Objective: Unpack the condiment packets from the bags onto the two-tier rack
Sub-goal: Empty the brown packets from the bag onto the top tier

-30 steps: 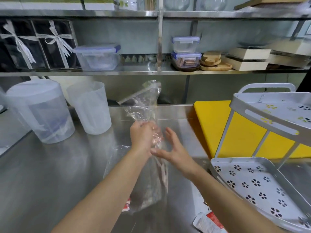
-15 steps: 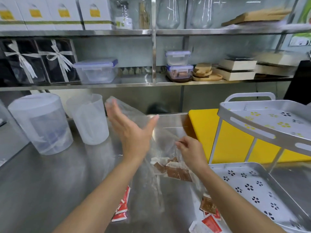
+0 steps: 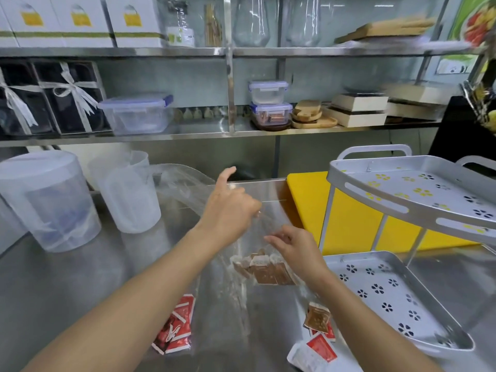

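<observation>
You stand at a stainless steel counter (image 3: 67, 277) with steel wall shelves (image 3: 188, 136) behind it, stacked with boxes, lidded tubs and wooden boards. The two-tier rack (image 3: 424, 214) fills the right side of the counter. Both its grey trays are punched with flower-shaped holes and neither holds a packet. A yellow cutting board (image 3: 349, 224) leans behind the rack. At far left sit a lidded translucent pitcher (image 3: 48, 200) and, just beside it, an open-topped pitcher (image 3: 128, 191).

Between the pitchers and the rack, you hold a clear plastic bag (image 3: 188, 189) up off the counter in front of you. Your left hand (image 3: 230, 210) grips the film near the bag's top. Its index finger points upward and the other fingers are curled in on the plastic. Your right hand (image 3: 298, 248) is lower and nearer the rack, and its bent fingertips pinch the bag's side.

A clump of brown packets (image 3: 263, 269) sits inside the bag, just beside your right hand. Red packets (image 3: 177, 328) lie in a small pile on the counter under your left forearm. Near the lower tray's front corner lie a loose brown packet (image 3: 318, 318) and a red-and-white packet (image 3: 319, 347), just beside each other.
</observation>
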